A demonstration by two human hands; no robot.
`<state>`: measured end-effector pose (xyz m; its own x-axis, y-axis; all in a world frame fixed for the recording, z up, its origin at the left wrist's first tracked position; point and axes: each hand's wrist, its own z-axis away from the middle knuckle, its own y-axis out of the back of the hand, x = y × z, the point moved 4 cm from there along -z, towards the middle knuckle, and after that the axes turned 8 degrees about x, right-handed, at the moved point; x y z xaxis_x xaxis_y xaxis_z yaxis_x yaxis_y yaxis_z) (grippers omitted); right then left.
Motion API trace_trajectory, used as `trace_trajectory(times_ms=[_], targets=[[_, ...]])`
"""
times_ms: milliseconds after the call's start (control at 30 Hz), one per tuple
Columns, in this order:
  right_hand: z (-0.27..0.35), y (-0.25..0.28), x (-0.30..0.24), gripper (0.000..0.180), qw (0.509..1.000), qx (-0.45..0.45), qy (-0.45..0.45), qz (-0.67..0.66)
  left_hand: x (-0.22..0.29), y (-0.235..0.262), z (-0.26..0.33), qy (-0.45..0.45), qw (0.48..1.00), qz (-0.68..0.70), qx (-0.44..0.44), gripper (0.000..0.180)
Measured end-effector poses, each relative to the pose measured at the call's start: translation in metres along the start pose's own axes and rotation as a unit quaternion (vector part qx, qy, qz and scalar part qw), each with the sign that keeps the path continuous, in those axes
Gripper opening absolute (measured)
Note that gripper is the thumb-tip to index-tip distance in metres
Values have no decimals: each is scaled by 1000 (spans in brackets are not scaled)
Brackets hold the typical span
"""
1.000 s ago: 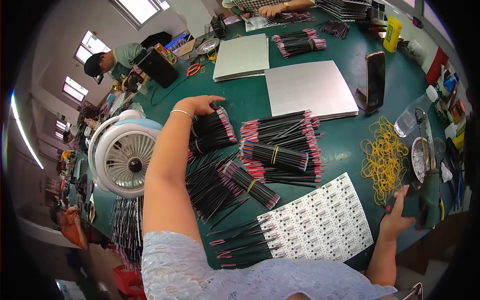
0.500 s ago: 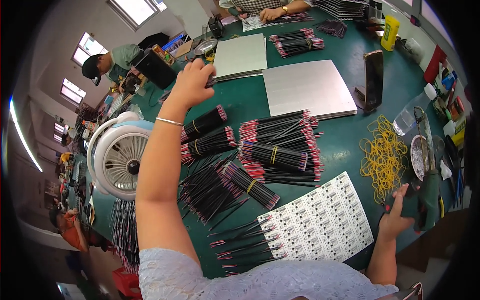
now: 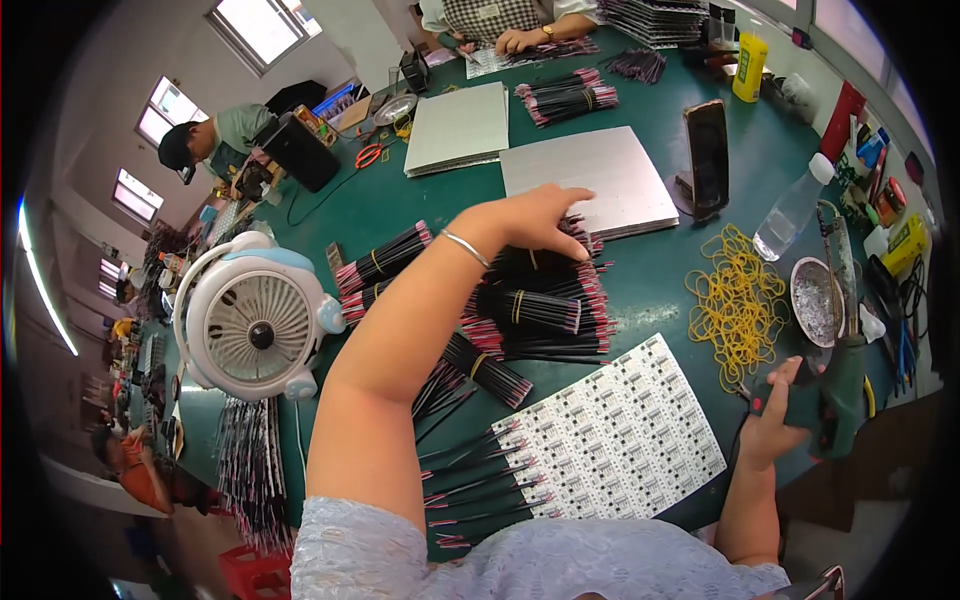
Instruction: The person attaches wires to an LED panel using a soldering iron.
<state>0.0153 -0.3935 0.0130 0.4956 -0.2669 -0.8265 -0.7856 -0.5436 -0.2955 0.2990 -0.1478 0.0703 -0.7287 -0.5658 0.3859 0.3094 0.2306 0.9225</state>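
At the far left, about nine o'clock from the middle of the green table (image 3: 400, 205), we saw a small white desk fan (image 3: 255, 325) standing with its grille facing up at us. Just right of it, at ten o'clock, two banded bundles of thin black sticks with pink tips (image 3: 385, 258) lay slanted on the green top.

The main heap of bundles (image 3: 540, 305) sat at the middle of the table: long black rods, each group cinched by a yellow rubber band, their pink ends fanned toward three o'clock. More loose ones (image 3: 470, 465) trailed toward six o'clock beside a white panel of small printed boards (image 3: 620, 440).

Our left hand (image 3: 530, 220) reached across from seven o'clock, forearm raised, a thin bangle at the wrist. It lay palm down over the top of the heap, fingers spread and pointing toward two o'clock at the grey flat sheets (image 3: 590, 180). We could not tell whether it had hold of any bundle.

Farther right lay a scatter of yellow rubber bands (image 3: 735, 300), with a clear plastic bottle (image 3: 795, 210) at one o'clock from them. At four o'clock, our right hand (image 3: 775, 420) was curled loosely round a dark green tool (image 3: 835, 400) at the table's edge.
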Motion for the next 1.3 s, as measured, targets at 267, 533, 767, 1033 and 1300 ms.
trace_trajectory(times_ms=[267,533,767,1033,1300], targets=[[-5,-3,-6,20,998,-48,43,5,-33,13,23,111,971,206,53,73],[30,-36,-72,6,995,-67,-54,-53,-4,98,122,34,797,340,497,40],[75,-97,-76,12,946,-227,-207,-103,61,25,169,39,604,721,338,27],[101,-103,-65,27,921,-344,-148,-105,131,-48,146,101,493,819,275,24],[93,-93,-53,23,934,-344,93,34,144,-65,126,136,466,808,333,17]])
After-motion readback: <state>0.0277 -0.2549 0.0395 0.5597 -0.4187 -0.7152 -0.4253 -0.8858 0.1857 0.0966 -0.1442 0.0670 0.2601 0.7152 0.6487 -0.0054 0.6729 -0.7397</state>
